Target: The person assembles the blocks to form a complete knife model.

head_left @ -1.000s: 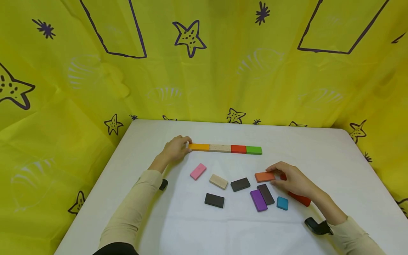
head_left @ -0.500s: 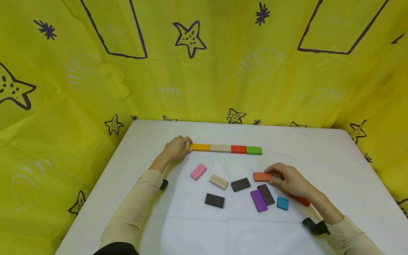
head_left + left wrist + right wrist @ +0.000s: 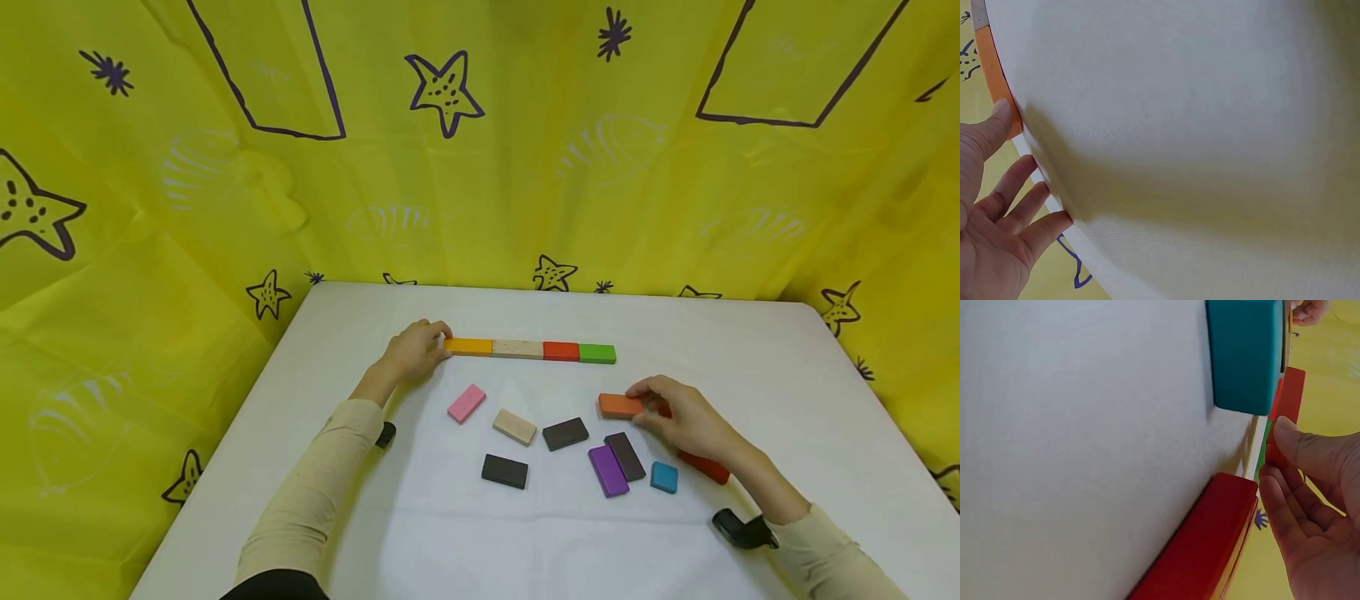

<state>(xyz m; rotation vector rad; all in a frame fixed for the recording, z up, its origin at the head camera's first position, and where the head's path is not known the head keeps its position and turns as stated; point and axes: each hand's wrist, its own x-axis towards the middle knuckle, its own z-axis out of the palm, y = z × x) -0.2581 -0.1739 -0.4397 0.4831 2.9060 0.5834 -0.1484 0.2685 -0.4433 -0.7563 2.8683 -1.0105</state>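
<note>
Coloured blocks on a white surface (image 3: pixel 450 546), placed with reference to the green block (image 3: pixel 597 354); directions are the person's own. The green block forms the right end of a straight row: to its left, end to end, lie a red block (image 3: pixel 561 351), a pale wooden block (image 3: pixel 517 349) and an amber block (image 3: pixel 469 347). The left hand (image 3: pixel 415 350), well to the left of the green block, pinches the amber block's outer end, its grip clamped between thumb and finger. The right hand (image 3: pixel 692 423), right of the green block and nearer the person, has its grip clamped on an orange block (image 3: pixel 618 406), which is near the green block but apart from it, on the person's side. On the same side, leftward: a pink block (image 3: pixel 467 403), a beige block (image 3: pixel 514 427) and two black blocks (image 3: pixel 566 434). Almost straight below the green block: a purple block (image 3: pixel 608 472) beside a dark brown block (image 3: pixel 625 457). Rightward: a blue block (image 3: pixel 663 477) and a long red block (image 3: pixel 707 468), the latter partly hidden. Beyond the green block hangs a yellow cloth (image 3: pixel 510 192) with drawn starfish.
</note>
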